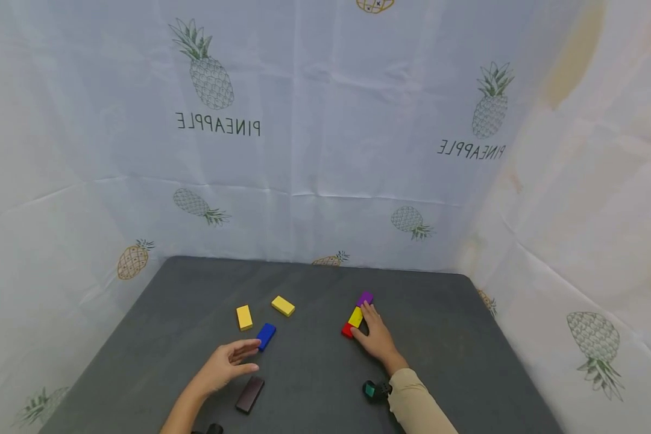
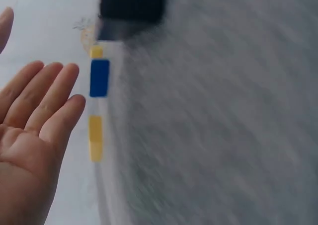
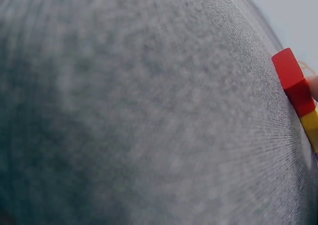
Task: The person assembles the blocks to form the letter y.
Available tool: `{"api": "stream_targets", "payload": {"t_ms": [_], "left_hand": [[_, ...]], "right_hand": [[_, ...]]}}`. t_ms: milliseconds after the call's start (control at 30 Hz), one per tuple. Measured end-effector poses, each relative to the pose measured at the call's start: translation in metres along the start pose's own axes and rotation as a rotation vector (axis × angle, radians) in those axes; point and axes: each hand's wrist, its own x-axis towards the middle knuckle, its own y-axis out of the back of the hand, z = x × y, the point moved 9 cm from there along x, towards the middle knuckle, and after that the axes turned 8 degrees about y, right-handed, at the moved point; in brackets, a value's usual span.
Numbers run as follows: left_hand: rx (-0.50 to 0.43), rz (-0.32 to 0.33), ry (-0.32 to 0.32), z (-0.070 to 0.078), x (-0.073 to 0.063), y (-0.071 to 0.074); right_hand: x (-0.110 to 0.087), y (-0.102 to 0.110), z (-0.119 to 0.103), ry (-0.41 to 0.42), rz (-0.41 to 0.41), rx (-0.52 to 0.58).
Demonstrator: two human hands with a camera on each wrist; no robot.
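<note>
Three lined-up rectangular blocks in head view, red block (image 1: 346, 331), yellow block (image 1: 355, 317), purple block (image 1: 365, 298), are touched by the right hand (image 1: 377, 338), thumb and fingers spread, right of the blue rectangular block (image 1: 267, 335); near that, the left hand (image 1: 225, 364) is held, thumb apart. Left wrist: straight fingers shown! Right wrist: red met by a fingertip!

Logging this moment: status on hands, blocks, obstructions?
Left hand empty, near blue block. Right hand touching red-yellow-purple row. Nothing visibly blocking either hand.

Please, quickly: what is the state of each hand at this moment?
Left hand: open, holding nothing, near the blue block.
Right hand: open, touching the red block.
</note>
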Motion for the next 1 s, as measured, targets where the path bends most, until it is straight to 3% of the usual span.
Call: {"api": "stream_targets", "payload": {"t_ms": [233, 567, 733, 1000], "left_hand": [[-0.012, -0.154, 0.035, -0.015, -0.004, -0.007], [0.085, -0.297, 0.083, -0.022, -0.008, -0.02], [0.091, -0.343, 0.097, -0.024, -0.01, -0.023], [0.061, -0.403, 0.054, -0.021, -0.015, -0.026]], "right_hand": [[-0.001, 0.0, 0.001, -0.011, -0.002, -0.014], [-0.002, -0.001, 0.002, -0.013, -0.002, -0.01], [-0.003, -0.002, 0.004, -0.009, 0.012, -0.013], [-0.001, -0.001, 0.004, -0.003, 0.02, -0.008]]}}
